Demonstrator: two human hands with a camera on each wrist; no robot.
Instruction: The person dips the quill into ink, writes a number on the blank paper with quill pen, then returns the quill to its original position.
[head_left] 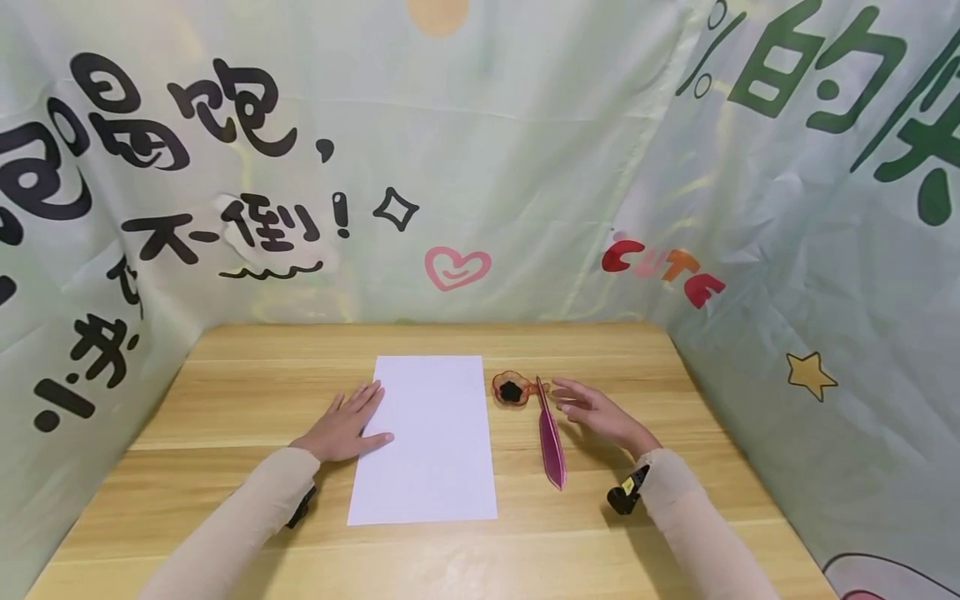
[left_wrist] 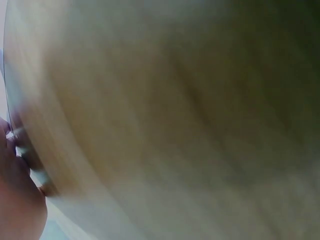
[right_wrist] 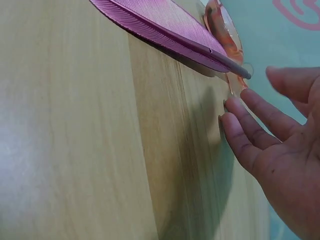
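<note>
A blank white sheet of paper (head_left: 427, 442) lies on the wooden table. My left hand (head_left: 343, 427) lies flat with spread fingers on the sheet's left edge; the left wrist view is mostly blur, with part of that hand (left_wrist: 20, 200) at its side. Right of the sheet is an orange, flower-shaped dish (head_left: 498, 400) with a black centre. A purple-pink feather (head_left: 551, 454) lies with its shaft end across the dish's narrow handle. Close to that end my right hand (head_left: 603, 421) hovers, fingers loosely extended. In the right wrist view the palm faces the feather (right_wrist: 165, 30), holding nothing.
Fabric walls with printed lettering (head_left: 258, 225) stand along the back and sides of the wooden table (head_left: 255, 383). A black strap device (head_left: 628, 492) is on the right wrist, another (head_left: 302, 507) on the left.
</note>
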